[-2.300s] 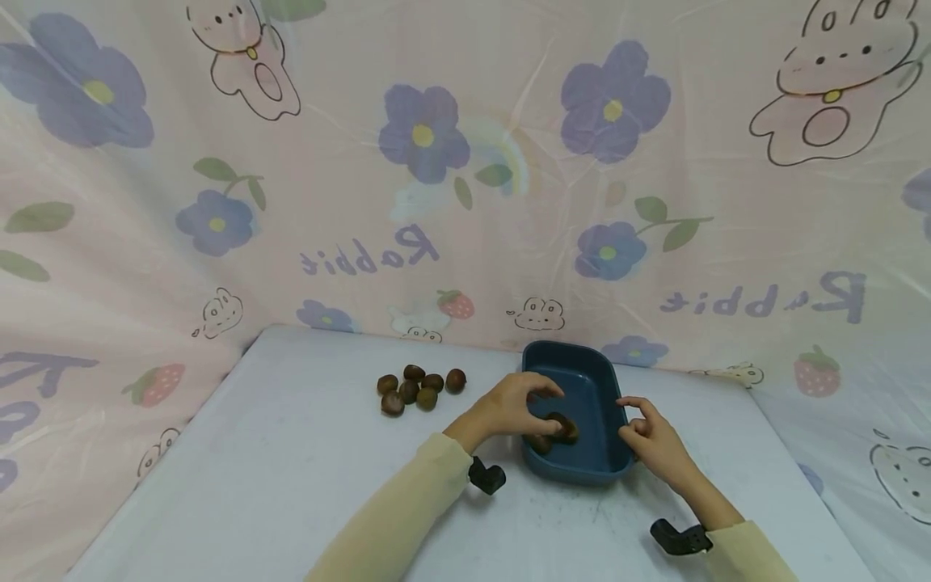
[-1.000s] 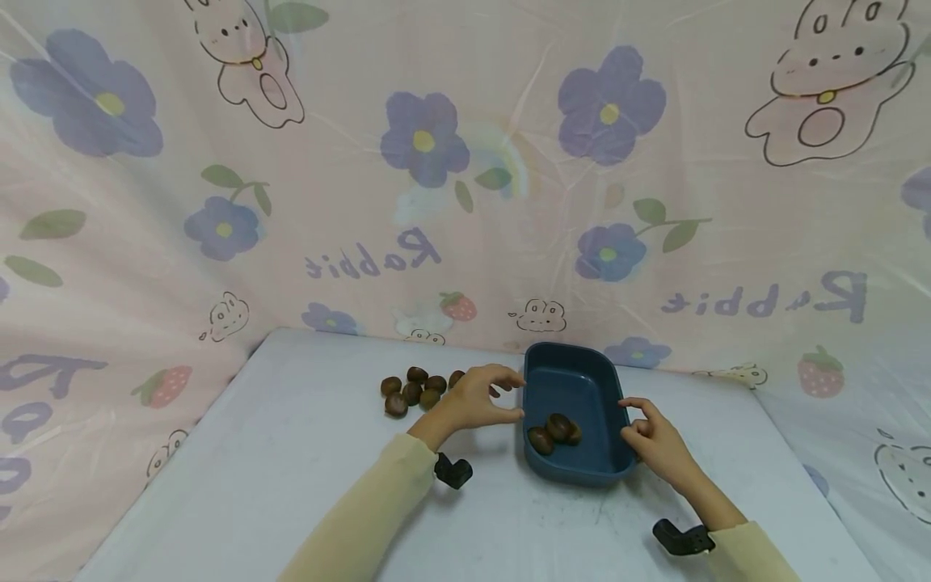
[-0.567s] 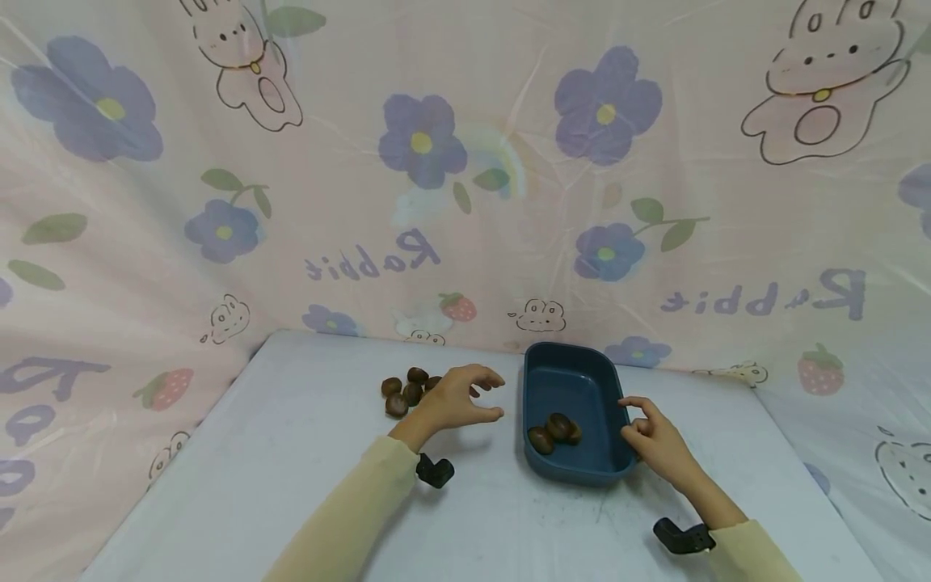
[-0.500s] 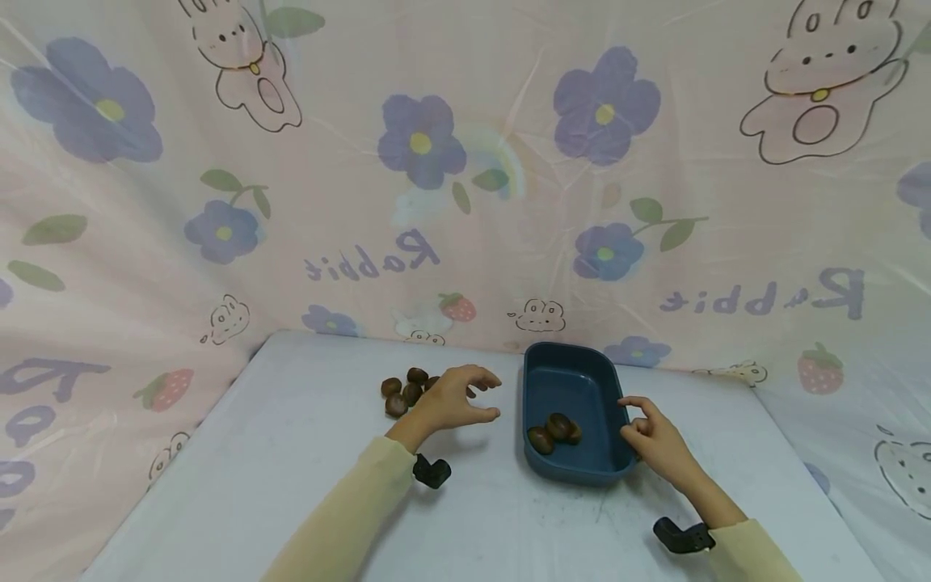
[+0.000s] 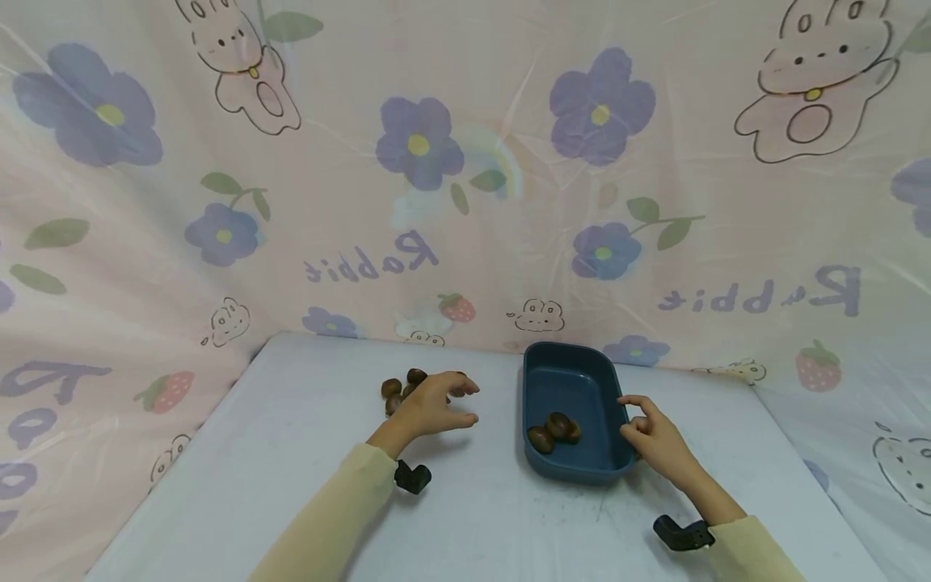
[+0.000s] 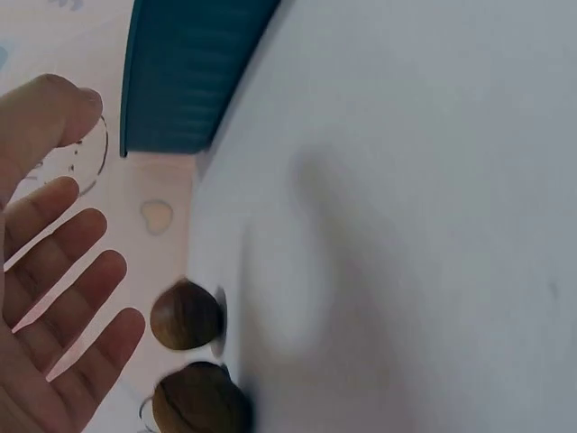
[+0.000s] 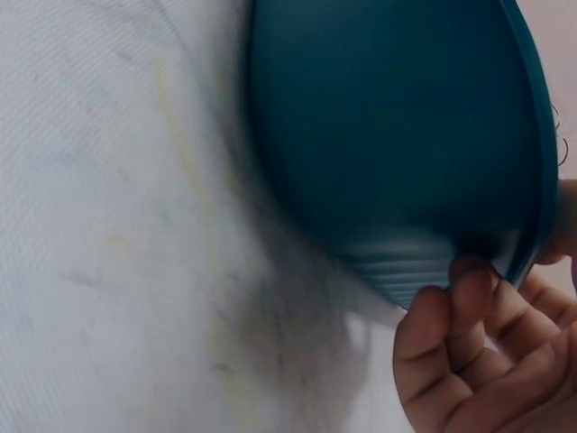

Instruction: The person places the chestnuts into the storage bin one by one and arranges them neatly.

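Note:
My left hand (image 5: 425, 410) hovers over the white table with its fingers spread and nothing in them, partly hiding a cluster of brown chestnuts (image 5: 391, 389). In the left wrist view, two chestnuts (image 6: 185, 314) lie just past the fingertips of that hand (image 6: 68, 271). A dark blue rectangular box (image 5: 585, 390) stands to the right, with 3 chestnuts (image 5: 558, 425) at its near left corner. My right hand (image 5: 660, 440) holds the box's right side at the rim. Its fingers (image 7: 424, 343) curl against the outer wall (image 7: 388, 135) in the right wrist view.
Black wrist-worn cameras sit below both hands, the left one (image 5: 413, 477) and the right one (image 5: 682, 534). A patterned curtain (image 5: 494, 242) with flowers and rabbits hangs behind the white table (image 5: 240, 469). White tabletop lies between the chestnut cluster and the box.
My left hand has drawn back from inside the box and moved left to the chestnut cluster, covering more of it. My right hand and the box have stayed in place.

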Demonstrator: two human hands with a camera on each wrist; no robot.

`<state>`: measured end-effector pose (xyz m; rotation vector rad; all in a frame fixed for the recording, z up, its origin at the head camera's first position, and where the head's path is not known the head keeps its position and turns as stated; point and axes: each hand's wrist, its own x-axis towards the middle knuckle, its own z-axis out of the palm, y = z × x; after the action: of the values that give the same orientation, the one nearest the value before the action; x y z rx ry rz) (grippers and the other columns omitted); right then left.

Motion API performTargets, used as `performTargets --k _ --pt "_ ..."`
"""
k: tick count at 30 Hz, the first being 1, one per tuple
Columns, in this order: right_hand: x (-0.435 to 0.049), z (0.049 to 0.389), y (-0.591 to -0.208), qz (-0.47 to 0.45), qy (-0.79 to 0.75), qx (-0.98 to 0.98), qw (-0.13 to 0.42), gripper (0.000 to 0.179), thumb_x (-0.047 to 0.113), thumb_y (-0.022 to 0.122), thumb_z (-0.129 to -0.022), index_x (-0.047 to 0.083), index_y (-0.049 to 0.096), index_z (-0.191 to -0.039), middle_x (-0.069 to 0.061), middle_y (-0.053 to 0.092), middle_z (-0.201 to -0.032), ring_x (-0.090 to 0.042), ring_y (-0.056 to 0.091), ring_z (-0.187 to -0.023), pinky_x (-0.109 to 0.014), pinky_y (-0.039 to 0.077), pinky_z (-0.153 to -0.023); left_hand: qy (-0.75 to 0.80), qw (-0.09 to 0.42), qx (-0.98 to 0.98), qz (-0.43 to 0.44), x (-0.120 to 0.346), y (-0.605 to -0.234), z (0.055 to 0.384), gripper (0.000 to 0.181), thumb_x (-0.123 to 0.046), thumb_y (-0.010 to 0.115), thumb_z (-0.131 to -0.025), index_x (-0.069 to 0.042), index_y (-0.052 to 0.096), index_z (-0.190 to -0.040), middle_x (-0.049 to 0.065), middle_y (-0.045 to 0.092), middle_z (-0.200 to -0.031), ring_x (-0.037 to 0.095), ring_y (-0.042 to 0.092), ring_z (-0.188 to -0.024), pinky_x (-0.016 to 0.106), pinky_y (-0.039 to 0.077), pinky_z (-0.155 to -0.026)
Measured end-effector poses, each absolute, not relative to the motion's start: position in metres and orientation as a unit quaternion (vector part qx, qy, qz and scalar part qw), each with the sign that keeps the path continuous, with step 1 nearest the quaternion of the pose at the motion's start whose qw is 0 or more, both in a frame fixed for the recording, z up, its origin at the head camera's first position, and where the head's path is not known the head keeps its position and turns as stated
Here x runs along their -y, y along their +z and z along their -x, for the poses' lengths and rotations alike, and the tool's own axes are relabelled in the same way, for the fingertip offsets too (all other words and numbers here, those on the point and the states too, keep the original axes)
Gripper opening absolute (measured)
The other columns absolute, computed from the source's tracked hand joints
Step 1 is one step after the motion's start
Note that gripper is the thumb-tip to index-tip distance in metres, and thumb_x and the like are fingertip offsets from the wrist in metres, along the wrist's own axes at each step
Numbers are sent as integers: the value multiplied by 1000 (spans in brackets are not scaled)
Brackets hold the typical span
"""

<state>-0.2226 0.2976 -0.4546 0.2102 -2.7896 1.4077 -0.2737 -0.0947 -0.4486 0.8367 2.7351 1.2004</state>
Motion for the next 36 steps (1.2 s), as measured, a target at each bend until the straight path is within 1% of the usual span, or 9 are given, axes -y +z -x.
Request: performTargets --k 2,8,14,18,22,26,29,36 --pt "-297 222 -455 -67 449 891 4 45 9 54 -94 5 39 -137 2 45 -62 -7 41 -50 -26 42 -49 376 18 -889 -262 99 -449 273 47 -31 77 -79 -14 64 -121 4 65 -121 17 59 -112 37 49 -94" --pt "-299 225 -456 -63 451 890 2 46 9 54 -95 6 39 -138 2 44 -62 -7 41 -49 -27 43 -48 359 2 -898 -254 108 -449 275 44 -26 78 -80 -9 65 -118 3 67 -117 19 62 -112 37 49 -97" --pt "-301 227 -459 -61 454 889 -5 47 10 53 -96 7 37 -140 1 46 -63 -8 41 -49 -28 43 -47 333 -20 -910 -247 114 -452 275 40 -26 78 -79 -12 66 -115 -2 67 -114 19 61 -107 33 51 -92" --pt "-301 227 -460 -62 457 887 -6 46 10 53 -96 7 37 -140 1 46 -63 -8 42 -49 -28 44 -48 326 -34 -913 -244 117 -453 277 40 -23 78 -79 -11 66 -116 0 68 -115 19 61 -106 35 50 -93" --pt "-301 225 -458 -65 459 886 -3 45 9 54 -95 6 39 -138 2 45 -62 -7 42 -50 -27 44 -48 311 -37 -920 -234 120 -453 279 40 -20 77 -78 -11 67 -116 2 67 -113 17 60 -102 35 50 -92" --pt "-300 224 -458 -69 459 886 1 45 9 54 -95 6 40 -137 2 44 -62 -7 41 -50 -27 43 -48 290 -40 -927 -235 123 -452 280 41 -18 78 -77 -10 67 -115 5 68 -110 18 60 -101 35 50 -92" --pt "-300 224 -458 -68 457 887 3 45 9 54 -94 6 40 -137 2 44 -62 -7 42 -50 -27 43 -48 279 -39 -931 -233 125 -451 280 40 -17 79 -76 -9 67 -114 5 68 -110 20 60 -101 36 49 -93" --pt "-300 224 -458 -65 458 887 0 45 8 54 -94 5 39 -137 1 46 -63 -8 43 -51 -27 44 -49 253 -40 -941 -220 128 -455 283 39 -20 80 -76 -12 67 -112 1 66 -109 15 58 -100 35 50 -92"
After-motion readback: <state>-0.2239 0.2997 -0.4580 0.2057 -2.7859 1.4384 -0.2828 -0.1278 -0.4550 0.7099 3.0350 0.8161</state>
